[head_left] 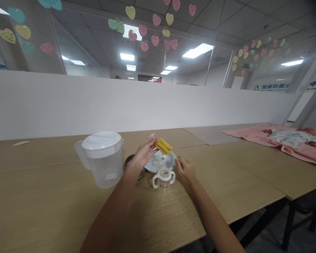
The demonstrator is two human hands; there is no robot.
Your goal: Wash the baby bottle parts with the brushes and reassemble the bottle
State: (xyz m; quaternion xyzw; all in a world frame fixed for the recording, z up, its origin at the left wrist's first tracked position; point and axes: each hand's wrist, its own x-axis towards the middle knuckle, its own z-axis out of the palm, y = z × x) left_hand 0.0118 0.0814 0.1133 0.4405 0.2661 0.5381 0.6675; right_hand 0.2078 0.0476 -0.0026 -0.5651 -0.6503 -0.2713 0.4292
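My right hand point(186, 169) is closed on the thin green handle of a brush with a yellow sponge head point(163, 146). The sponge points up and left, over a white plate point(170, 162). My left hand point(144, 153) is pinched at the left end of the sponge, with a small pale piece point(152, 135) at its fingertips, too small to name. A clear cup-like piece point(158, 162) rests on the plate. In front of the plate stands an uncapped clear bottle with two white handles point(164, 178). A dark-rimmed metal bowl point(141, 173) is partly behind my left forearm.
A large clear pitcher with a white lid point(106, 165) stands left of the bowl on the wooden table point(55, 196). At the far right, a doll in patterned cloth point(289, 137) lies on a pink blanket point(265, 140). A white partition point(94, 102) runs behind the table.
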